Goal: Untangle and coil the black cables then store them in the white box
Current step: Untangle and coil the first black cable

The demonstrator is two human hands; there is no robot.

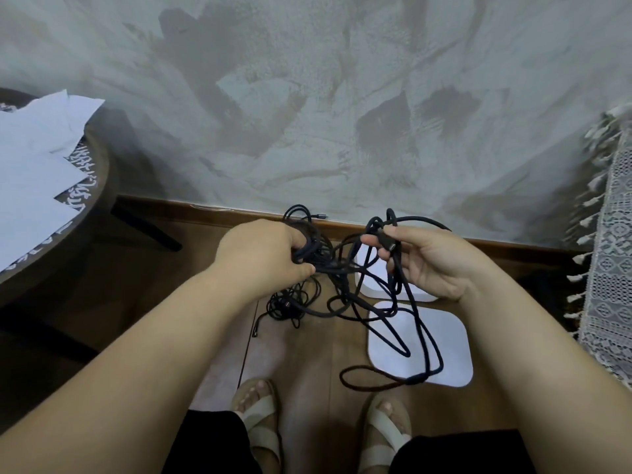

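Black cables (337, 268): one tangle, slung between your hands above the floor (349, 347). Left hand (260, 251) gripped the bundled mass; right hand (431, 265) pinched a plug end, 3 o'clock of it. White box (456, 350) lay at 5 o'clock, nearer your right hand.

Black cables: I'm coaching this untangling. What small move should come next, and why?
Probably feed the plug end pinched in the right hand back through the hanging loops; the black cables hang knotted from the bundle gripped by the left hand.
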